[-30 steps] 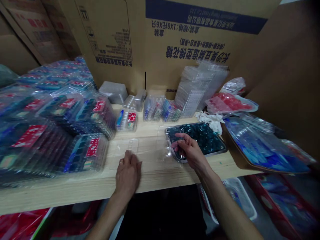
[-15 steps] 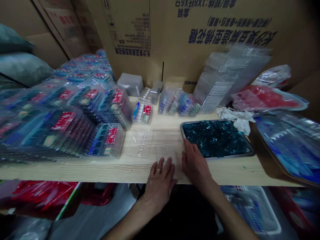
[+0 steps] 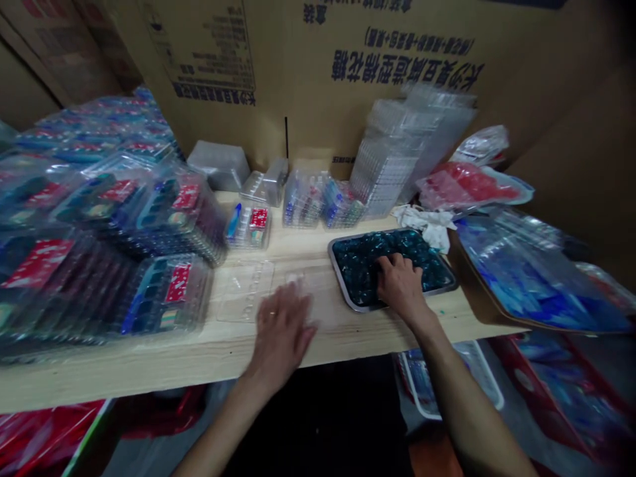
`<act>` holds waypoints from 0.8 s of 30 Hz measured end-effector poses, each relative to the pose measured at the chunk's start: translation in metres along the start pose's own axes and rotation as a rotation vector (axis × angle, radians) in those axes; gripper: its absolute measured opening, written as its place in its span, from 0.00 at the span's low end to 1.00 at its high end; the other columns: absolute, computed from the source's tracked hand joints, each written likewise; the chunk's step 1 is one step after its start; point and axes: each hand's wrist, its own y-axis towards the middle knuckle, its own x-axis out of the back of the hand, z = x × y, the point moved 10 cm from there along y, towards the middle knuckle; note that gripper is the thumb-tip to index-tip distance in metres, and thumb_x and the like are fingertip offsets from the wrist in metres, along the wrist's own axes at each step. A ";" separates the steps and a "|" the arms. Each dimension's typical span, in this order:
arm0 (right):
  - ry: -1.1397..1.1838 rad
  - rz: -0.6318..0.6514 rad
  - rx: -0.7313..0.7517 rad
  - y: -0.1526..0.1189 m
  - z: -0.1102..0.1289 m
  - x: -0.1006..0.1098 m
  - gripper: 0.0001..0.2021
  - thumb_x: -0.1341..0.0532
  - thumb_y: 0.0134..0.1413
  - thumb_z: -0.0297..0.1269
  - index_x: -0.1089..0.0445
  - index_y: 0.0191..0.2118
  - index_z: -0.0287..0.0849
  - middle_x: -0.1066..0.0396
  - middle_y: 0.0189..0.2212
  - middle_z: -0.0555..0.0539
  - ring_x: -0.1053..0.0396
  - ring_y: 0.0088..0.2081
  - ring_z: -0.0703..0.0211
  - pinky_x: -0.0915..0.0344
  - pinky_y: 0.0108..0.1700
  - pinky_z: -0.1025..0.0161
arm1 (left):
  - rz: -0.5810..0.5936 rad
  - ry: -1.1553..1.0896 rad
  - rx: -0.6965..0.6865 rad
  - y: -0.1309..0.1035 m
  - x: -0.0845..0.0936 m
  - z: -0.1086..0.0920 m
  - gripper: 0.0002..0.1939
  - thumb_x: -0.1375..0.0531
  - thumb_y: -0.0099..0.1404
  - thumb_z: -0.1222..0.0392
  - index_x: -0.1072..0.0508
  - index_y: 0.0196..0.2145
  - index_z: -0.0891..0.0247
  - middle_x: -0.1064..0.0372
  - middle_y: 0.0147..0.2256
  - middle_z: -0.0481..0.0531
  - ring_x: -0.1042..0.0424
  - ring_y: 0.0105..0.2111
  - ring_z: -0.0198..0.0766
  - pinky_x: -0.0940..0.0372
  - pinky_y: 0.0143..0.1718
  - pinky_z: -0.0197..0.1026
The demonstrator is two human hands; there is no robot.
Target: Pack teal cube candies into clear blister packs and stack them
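Observation:
My right hand (image 3: 401, 286) reaches into a grey-rimmed tray (image 3: 355, 307) filled with glossy dark teal pieces (image 3: 355, 265). Its fingers are bent down into them, and the fingertips are hidden; what they grip cannot be made out. Blurred by motion, my left hand (image 3: 283, 324) is over the table with its fingers stretched out, holding nothing visible. Close to its fingers lies a clear plastic sheet (image 3: 320, 298), faint against the wood. On the left is a clear moulded blister insert (image 3: 243, 288) with a row of small hollows.
Stacked filled clear packs (image 3: 163, 291) crowd the left side. A single pack (image 3: 248, 226) stands behind the insert. Tall stacks of clear trays (image 3: 382, 159) lean by the cardboard wall (image 3: 298, 99). A white cloth (image 3: 422, 222) and a carton of blue packets (image 3: 527, 278) are at right.
My right hand has moved from the clear sheet into the teal pieces. My left hand has lifted off the table edge area and shifted left. The camera view has turned right.

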 end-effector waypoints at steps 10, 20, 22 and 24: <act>0.266 -0.026 -0.070 0.012 -0.019 0.000 0.17 0.49 0.59 0.24 0.32 0.51 0.37 0.34 0.45 0.38 0.33 0.44 0.51 0.38 0.44 0.59 | 0.040 0.042 0.194 -0.024 -0.008 0.018 0.39 0.42 0.62 0.38 0.41 0.66 0.56 0.53 0.68 0.66 0.60 0.67 0.72 0.47 0.58 0.71; 0.120 0.032 0.049 0.011 0.034 0.008 0.11 0.46 0.61 0.33 0.29 0.44 0.38 0.33 0.44 0.35 0.39 0.47 0.42 0.44 0.45 0.52 | 0.010 -0.180 -0.136 0.138 -0.008 -0.069 0.15 0.49 0.70 0.63 0.25 0.47 0.63 0.28 0.47 0.61 0.30 0.49 0.48 0.35 0.52 0.51; 0.116 0.039 0.044 0.009 0.039 0.005 0.10 0.47 0.61 0.32 0.30 0.43 0.38 0.33 0.43 0.35 0.39 0.46 0.43 0.45 0.45 0.51 | 0.078 -0.230 -0.120 0.172 -0.029 -0.080 0.12 0.47 0.67 0.67 0.24 0.41 0.65 0.28 0.43 0.61 0.30 0.45 0.47 0.35 0.50 0.49; 0.152 0.050 0.050 0.004 0.036 0.002 0.10 0.48 0.62 0.31 0.30 0.43 0.39 0.33 0.43 0.37 0.38 0.46 0.44 0.44 0.44 0.52 | 0.084 -0.260 -0.108 0.191 -0.041 -0.084 0.10 0.45 0.64 0.69 0.24 0.36 0.66 0.28 0.41 0.61 0.31 0.45 0.48 0.36 0.51 0.50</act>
